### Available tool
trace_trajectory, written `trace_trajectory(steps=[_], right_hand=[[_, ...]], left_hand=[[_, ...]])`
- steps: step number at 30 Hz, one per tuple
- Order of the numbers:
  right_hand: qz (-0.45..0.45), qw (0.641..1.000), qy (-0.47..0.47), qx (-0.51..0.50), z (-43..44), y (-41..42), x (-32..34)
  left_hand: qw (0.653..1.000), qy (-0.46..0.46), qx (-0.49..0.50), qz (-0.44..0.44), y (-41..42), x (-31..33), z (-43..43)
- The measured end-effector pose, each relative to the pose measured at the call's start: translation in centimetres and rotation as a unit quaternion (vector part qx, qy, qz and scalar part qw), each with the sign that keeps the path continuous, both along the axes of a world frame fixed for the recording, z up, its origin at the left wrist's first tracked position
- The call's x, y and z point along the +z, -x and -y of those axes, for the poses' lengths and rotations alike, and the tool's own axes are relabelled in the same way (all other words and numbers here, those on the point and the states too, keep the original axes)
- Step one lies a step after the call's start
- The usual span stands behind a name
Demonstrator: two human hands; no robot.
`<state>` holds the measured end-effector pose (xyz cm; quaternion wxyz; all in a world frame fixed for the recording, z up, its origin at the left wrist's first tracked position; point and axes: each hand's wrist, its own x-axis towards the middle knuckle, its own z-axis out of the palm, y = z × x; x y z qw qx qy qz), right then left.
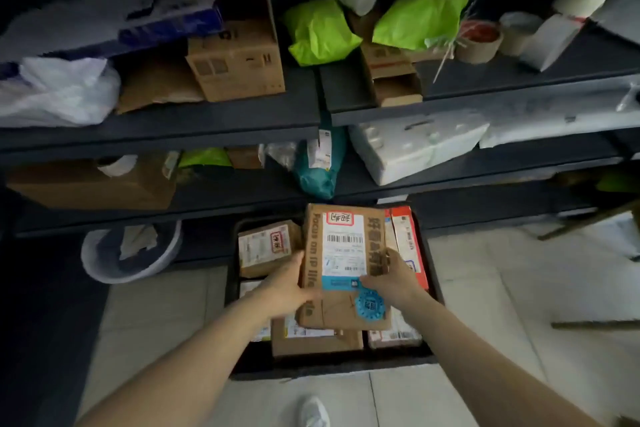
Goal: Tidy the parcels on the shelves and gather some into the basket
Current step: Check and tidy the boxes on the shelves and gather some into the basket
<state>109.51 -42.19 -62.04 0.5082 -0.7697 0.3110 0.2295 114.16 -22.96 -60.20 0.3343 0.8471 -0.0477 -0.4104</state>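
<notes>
Brown parcel (341, 312) between both hands, label up, long axis running away from wrists toward shelves (166, 123). Left hand (289, 288) grips left edge. Right hand (394, 279) grips right edge, thumb on label. Black basket (332, 369) below hands holds smaller parcels (266, 248).

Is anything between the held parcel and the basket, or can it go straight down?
Nothing hangs between them. The parcel, gripped by the left hand and right hand, is over the basket, but other boxes already cover its floor, so it would likely rest on those.
</notes>
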Motion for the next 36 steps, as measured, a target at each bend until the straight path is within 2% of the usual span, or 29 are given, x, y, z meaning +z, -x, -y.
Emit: trace_trajectory(steps=[3, 9, 16, 20, 26, 36], right_hand=[[0.013, 1.000, 0.014, 0.011, 0.5, -2.0, -3.0], [0.025, 0.984, 0.152, 0.091, 2.0, -3.6, -5.9], [0.031, 0.979, 0.136, 0.149, 0.4, -1.7, -5.2], [0.019, 0.986, 0.108, 0.123, 0.7, -1.1, -6.0], [0.010, 0.986, 0.130, 0.105, 4.4, -0.2, -6.3], [0.013, 0.970, 0.185, 0.159, 2.7, -2.1, -6.0]], left_hand=[[1.000, -0.010, 0.003, -0.008, -2.0, -3.2, 1.1], [0.999, -0.030, 0.022, -0.010, -2.5, -7.0, 3.5], [0.997, -0.059, 0.023, 0.031, -0.8, -6.1, 1.5], [0.997, -0.077, 0.012, 0.022, -0.9, -5.2, 2.1], [0.997, -0.074, 0.001, 0.019, 0.6, -5.7, 6.3], [0.997, -0.072, 0.033, -0.004, -2.1, -5.9, 4.7]])
